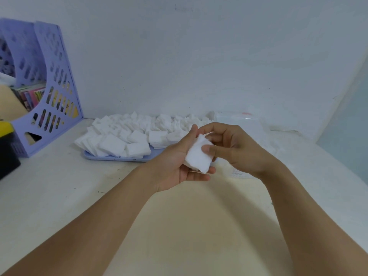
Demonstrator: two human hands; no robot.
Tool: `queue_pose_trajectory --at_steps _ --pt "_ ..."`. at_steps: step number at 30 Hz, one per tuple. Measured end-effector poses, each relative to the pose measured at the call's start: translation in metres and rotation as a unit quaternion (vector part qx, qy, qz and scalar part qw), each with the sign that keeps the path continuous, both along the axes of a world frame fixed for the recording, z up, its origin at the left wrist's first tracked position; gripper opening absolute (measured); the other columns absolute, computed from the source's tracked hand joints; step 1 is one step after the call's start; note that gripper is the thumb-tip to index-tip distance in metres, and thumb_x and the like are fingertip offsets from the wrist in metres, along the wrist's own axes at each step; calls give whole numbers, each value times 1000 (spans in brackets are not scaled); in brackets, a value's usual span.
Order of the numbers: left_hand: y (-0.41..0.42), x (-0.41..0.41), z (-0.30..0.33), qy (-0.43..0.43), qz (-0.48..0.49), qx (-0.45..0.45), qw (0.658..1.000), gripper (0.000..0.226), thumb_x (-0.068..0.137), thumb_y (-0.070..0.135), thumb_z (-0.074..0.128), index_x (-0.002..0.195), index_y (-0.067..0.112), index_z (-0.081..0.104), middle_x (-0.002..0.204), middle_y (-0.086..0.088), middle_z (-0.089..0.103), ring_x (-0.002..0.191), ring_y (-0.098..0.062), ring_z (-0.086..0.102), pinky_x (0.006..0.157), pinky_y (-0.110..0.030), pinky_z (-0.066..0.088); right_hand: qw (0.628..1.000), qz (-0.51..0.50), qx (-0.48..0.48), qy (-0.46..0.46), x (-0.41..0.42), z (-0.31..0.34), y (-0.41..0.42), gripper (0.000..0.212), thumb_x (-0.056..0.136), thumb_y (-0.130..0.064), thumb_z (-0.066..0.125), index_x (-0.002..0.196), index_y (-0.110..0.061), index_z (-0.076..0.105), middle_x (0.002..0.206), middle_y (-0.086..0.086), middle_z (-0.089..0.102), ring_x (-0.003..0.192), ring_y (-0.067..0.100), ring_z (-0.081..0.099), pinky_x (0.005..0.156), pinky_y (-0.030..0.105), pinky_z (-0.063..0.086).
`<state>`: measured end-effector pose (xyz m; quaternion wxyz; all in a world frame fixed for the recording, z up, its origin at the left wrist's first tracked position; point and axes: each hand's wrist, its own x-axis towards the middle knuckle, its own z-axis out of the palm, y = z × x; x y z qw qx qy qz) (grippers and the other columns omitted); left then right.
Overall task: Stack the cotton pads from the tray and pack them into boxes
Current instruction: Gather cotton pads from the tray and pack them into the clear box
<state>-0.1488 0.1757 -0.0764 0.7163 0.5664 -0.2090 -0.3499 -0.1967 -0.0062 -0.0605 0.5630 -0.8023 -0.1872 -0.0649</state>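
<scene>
1. A pale, off-white table (59, 188) fills the lower frame and meets the wall at mid-height.
2. A lilac tray (111, 157) lies on it at centre, heaped with white cotton pads (127, 136).
3. A lilac perforated file rack (49, 92) stands at the upper left.
4. A black and yellow object (7, 148) sits at the left edge.
5. Clear plastic boxes (239, 120) rest right of centre, against the wall.

I see white cotton pads (119, 144) at eleven o'clock, pale blue tray (111, 157), lilac perforated magazine file (49, 92) at ten o'clock, cream table (179, 226), multicoloured booklets (31, 96) inside the file
</scene>
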Motion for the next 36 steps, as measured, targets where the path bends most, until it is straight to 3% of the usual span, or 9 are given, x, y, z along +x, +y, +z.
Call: queue_pose_trajectory --at_steps 5,9,13,16,18,21,26,31,36 --pt "2 -2 0 -33 -43 5 999 48 92 66 41 122 37 65 103 -11 70 78 -26 69 67 -35 58 1000 8 -17 14 -1 2 -2 35 95 6 62 127 -7 60 87 10 74 74 20 67 70 26 53" --pt "3 -2 -2 -39 -58 33 997 60 90 66 41 125 22 62 95 -7 70 79 -23 69 69 -35 59 1000 16 -19 17 -1 4 -4 39 92 8 64 127 -8 61 80 10 72 66 24 62 68 28 52" --pt "2 -1 -3 -23 -43 27 998 56 95 66 35 122 25 64 100 -10 69 79 -25 70 69 -37 60 1000 1 -24 15 1 2 -5 40 91 5 67 128 -9 61 79 4 72 66 20 63 69 28 51" --pt "2 0 -3 15 -46 8 999 69 88 68 39 125 15 63 104 -16 71 86 -32 72 74 -41 62 999 -38 -33 -9 4 1 -4 41 86 1 75 123 -14 64 85 5 71 69 20 64 70 36 53" --pt "1 -2 -3 22 -49 -10 999 67 90 62 43 131 11 59 106 -18 69 90 -33 72 80 -42 62 996 -80 -38 -29 6 0 -4 41 81 -2 81 118 -15 68 91 3 69 76 19 63 72 32 53" --pt "-1 -3 -2 35 -26 -38 998 61 92 54 51 133 8 57 105 -17 68 86 -27 71 75 -38 62 987 -128 -59 -80 7 -2 -1 32 76 -6 86 104 -17 73 98 -4 72 83 14 65 71 28 53" --pt "0 -1 0 47 -23 -59 997 61 85 54 57 129 12 60 103 -13 70 82 -23 70 70 -35 62 982 -137 -67 -110 8 -5 0 21 80 -8 83 92 -23 75 94 -17 72 90 12 64 76 34 54" --pt "-1 -1 -2 42 -22 -49 998 54 88 53 54 123 14 64 96 -12 71 78 -24 71 68 -35 61 984 -125 -55 -117 10 -7 0 18 86 -6 77 93 -23 76 96 -14 72 93 15 63 80 50 52" --pt "-1 -1 -2 50 -14 -49 997 49 94 52 51 122 15 65 97 -13 71 79 -25 72 75 -37 62 980 -133 -38 -143 12 -8 -1 13 86 -7 77 91 -19 77 93 -8 74 91 26 67 76 57 53"
